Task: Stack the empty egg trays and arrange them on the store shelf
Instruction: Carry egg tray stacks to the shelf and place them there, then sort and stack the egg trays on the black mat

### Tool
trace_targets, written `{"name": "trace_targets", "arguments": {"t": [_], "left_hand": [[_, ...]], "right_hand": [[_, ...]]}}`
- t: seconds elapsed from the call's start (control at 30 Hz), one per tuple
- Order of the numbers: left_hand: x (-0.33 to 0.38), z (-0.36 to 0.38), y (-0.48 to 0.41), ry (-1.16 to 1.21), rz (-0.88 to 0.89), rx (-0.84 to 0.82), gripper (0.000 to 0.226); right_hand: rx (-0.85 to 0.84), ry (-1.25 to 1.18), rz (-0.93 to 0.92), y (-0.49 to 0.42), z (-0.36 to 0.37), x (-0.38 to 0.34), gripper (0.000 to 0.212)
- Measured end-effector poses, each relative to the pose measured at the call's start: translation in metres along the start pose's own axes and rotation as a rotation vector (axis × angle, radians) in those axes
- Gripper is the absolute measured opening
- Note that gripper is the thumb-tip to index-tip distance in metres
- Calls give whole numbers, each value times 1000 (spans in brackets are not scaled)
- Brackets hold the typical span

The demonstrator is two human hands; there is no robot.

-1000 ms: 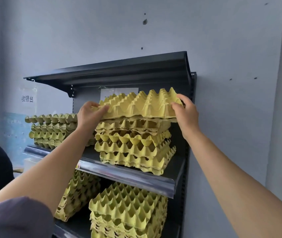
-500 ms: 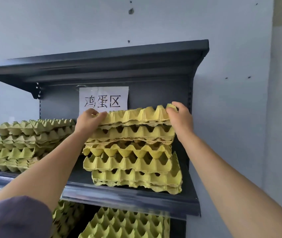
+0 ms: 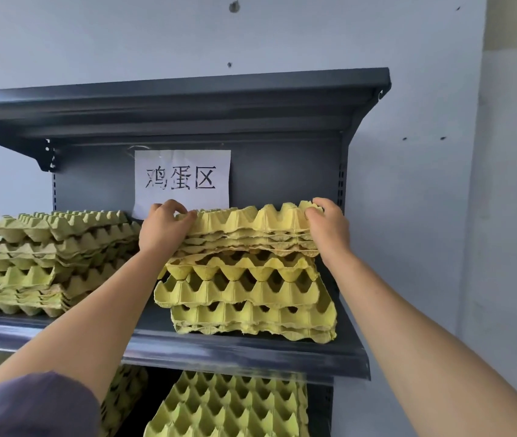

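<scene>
Gripping the top tray [image 3: 251,217] at both ends, the left hand [image 3: 162,227] and right hand [image 3: 328,227] curl their fingers over its edges as it sits on the right stack [image 3: 244,294] on the middle shelf [image 3: 251,351]. The step looks like seating the tray; next likely calls for pressing it level, then letting go. Another stack [image 3: 46,260] stands left.

hands [image 3: 244,230] gripping top egg tray [image 3: 251,217], shelf [image 3: 251,354]

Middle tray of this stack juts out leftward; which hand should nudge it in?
Probably left. The left hand grips the top tray directly above that jutting tray; the right hand holds the opposite edge.
</scene>
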State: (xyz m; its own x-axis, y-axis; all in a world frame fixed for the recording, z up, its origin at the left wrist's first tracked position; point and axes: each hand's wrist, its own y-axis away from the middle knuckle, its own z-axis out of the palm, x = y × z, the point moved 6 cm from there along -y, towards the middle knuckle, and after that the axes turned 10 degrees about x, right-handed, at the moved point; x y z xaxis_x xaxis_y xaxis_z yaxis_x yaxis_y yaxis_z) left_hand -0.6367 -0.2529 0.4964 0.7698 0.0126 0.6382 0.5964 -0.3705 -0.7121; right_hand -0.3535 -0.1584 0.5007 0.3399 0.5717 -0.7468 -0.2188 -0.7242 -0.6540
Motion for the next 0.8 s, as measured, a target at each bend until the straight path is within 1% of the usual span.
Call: {"name": "trace_targets", "arguments": {"t": [0.1, 0.17, 0.27, 0.4, 0.5, 0.67, 0.8], "left_hand": [[0, -1, 3, -95, -7, 2, 36], [8, -3, 7, -152, 18, 37, 33], [29, -3, 17, -133, 135, 102, 28], [55, -4, 28, -145, 323, 157, 26], [76, -3, 40, -118, 433, 153, 25], [128, 6, 79, -89, 631, 151, 22], [178, 28, 125, -43, 747, 129, 21]], "right_hand": [[-16, 21, -8, 0, -2, 1, 39], [-26, 34, -17, -1, -3, 0, 40], [-30, 71, -86, 1, -4, -4, 41], [19, 170, -222, 4, -14, -10, 39], [56, 207, -301, 7, -28, -11, 37], [105, 371, -426, 11, -72, -6, 36], [148, 490, -528, 8, -132, 15, 32]]}}
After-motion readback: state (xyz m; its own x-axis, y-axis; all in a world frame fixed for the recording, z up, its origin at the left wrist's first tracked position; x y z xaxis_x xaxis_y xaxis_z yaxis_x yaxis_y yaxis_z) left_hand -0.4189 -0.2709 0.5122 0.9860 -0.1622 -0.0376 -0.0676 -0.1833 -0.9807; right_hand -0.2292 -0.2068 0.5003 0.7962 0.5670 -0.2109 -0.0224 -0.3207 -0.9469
